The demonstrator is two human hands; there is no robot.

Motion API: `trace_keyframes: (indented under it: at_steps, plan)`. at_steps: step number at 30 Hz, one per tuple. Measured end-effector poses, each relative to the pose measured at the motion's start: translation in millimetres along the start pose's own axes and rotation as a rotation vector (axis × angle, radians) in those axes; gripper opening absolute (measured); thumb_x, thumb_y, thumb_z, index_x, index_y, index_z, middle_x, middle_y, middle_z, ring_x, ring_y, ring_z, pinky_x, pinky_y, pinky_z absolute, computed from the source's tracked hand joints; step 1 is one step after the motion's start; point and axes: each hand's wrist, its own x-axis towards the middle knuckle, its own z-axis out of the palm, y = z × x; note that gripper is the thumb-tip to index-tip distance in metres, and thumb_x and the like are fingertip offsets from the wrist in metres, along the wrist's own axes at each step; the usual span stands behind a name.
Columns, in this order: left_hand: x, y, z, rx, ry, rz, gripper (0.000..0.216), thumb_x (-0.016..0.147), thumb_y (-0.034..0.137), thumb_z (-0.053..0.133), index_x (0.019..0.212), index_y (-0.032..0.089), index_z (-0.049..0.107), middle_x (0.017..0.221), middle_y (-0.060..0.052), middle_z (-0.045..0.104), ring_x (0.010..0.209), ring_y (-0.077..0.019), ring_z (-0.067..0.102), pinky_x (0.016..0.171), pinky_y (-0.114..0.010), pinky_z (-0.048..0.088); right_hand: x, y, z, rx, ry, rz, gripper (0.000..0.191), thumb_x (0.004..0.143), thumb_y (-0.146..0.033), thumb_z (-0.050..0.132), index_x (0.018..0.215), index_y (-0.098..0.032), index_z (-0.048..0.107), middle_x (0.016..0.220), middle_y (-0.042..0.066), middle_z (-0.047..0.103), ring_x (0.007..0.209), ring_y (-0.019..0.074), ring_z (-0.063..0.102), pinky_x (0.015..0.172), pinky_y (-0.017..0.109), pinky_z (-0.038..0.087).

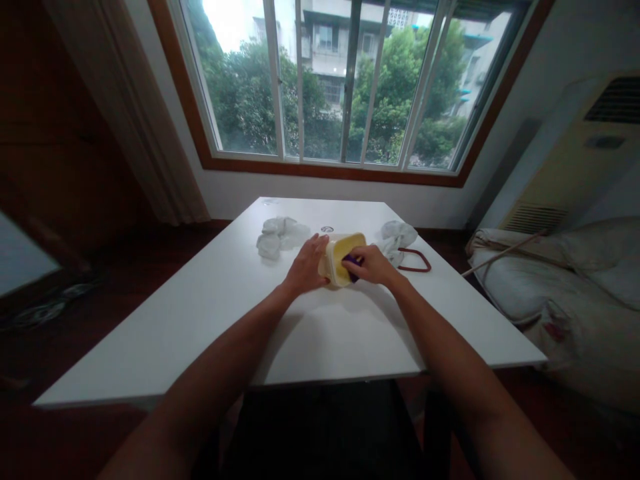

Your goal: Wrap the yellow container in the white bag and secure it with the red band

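Note:
A pale yellow plastic container (345, 247) lies tilted on its side on the white table (210, 313), its opening turned toward me. My left hand (306, 265) rests against its left wall, fingers wrapped along the side. My right hand (373, 265) is closed on a small purple object (351, 261) at the container's mouth; what that object is stays unclear.
Clear plastic containers or lids (279, 235) lie in a small heap at the table's far left. A white bag with dark red handles (406, 248) sits far right. A window wall stands behind, and a covered sofa (565, 293) lies to the right.

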Motion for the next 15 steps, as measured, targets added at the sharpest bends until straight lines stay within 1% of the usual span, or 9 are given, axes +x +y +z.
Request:
trace_keyframes:
  at_steps: [1,2,3,5,7,9,11,13,15]
  plan:
    - [0.1,0.4,-0.2,0.005,0.003,0.004,0.113,0.068,0.042,0.079,0.156,0.017,0.013,0.154,-0.021,0.037,0.148,-0.0399,0.028,0.119,-0.059,0.032,0.0,-2.9,3.0,0.043,-0.11,-0.016,0.026,0.084,-0.037,0.062,0.069,-0.016,0.063,0.065,0.001,0.063,0.06,0.0113,0.05,0.059,0.023,0.037]
    - [0.2,0.6,-0.5,0.008,0.006,0.006,0.113,0.068,0.043,0.079,0.156,0.017,0.013,0.154,-0.021,0.038,0.148,-0.04,0.028,0.119,-0.059,0.032,-0.2,-4.8,4.7,0.086,-0.187,-0.017,0.028,0.085,-0.037,0.061,0.068,-0.015,0.064,0.064,0.0,0.062,0.058,0.0107,0.05,0.058,0.022,0.037]
    - [0.3,0.8,-0.9,0.01,0.009,0.006,0.112,0.068,0.043,0.079,0.155,0.016,0.014,0.153,-0.021,0.039,0.148,-0.04,0.028,0.118,-0.058,0.033,-0.5,-5.9,5.1,0.129,-0.232,-0.006,0.032,0.087,-0.038,0.058,0.067,-0.015,0.064,0.062,0.0,0.061,0.057,0.0103,0.049,0.056,0.022,0.036]
    - [0.6,1.4,-1.7,0.011,0.008,0.0,0.111,0.069,0.043,0.079,0.155,0.016,0.015,0.152,-0.021,0.04,0.147,-0.0398,0.029,0.118,-0.057,0.034,-1.1,-6.5,3.4,0.198,-0.263,0.034,0.042,0.094,-0.04,0.047,0.065,-0.014,0.064,0.061,0.0,0.06,0.055,0.0101,0.048,0.055,0.022,0.036]
    - [0.9,2.1,-2.3,0.011,-0.001,-0.007,0.11,0.069,0.042,0.08,0.155,0.017,0.016,0.153,-0.02,0.04,0.147,-0.0397,0.031,0.118,-0.058,0.035,-1.5,-6.5,0.6,0.219,-0.294,0.057,0.045,0.096,-0.038,0.042,0.065,-0.014,0.064,0.062,0.0,0.06,0.055,0.0102,0.048,0.055,0.022,0.036]
    - [1.2,2.6,-2.4,0.011,-0.008,-0.005,0.111,0.068,0.042,0.079,0.155,0.017,0.016,0.153,-0.02,0.039,0.146,-0.0397,0.032,0.118,-0.058,0.035,-1.5,-7.0,-0.9,0.202,-0.366,0.045,0.037,0.093,-0.031,0.047,0.068,-0.013,0.067,0.064,0.001,0.063,0.056,0.0104,0.05,0.056,0.022,0.038]
    - [1.4,2.7,-2.0,0.011,-0.007,0.017,0.109,0.069,0.041,0.078,0.155,0.016,0.016,0.153,-0.02,0.039,0.146,-0.0393,0.032,0.118,-0.058,0.034,-1.1,-8.4,-0.4,0.167,-0.466,-0.007,0.026,0.087,-0.022,0.051,0.072,-0.013,0.07,0.069,0.001,0.066,0.058,0.0105,0.053,0.059,0.022,0.04]
    - [1.4,2.6,-1.1,0.014,-0.004,0.035,0.106,0.07,0.039,0.076,0.155,0.016,0.016,0.153,-0.02,0.04,0.147,-0.0388,0.031,0.118,-0.057,0.033,-0.8,-10.2,1.8,0.114,-0.53,-0.054,0.023,0.083,-0.014,0.05,0.078,-0.013,0.073,0.075,0.002,0.07,0.061,0.0114,0.056,0.062,0.022,0.042]
    - [1.3,2.7,0.0,0.011,-0.013,0.035,0.104,0.071,0.037,0.074,0.155,0.017,0.018,0.153,-0.019,0.039,0.147,-0.0386,0.03,0.119,-0.058,0.033,-0.8,-11.3,5.7,0.041,-0.554,-0.08,0.025,0.082,-0.012,0.051,0.088,-0.014,0.075,0.082,0.004,0.074,0.066,0.013,0.06,0.066,0.023,0.044]
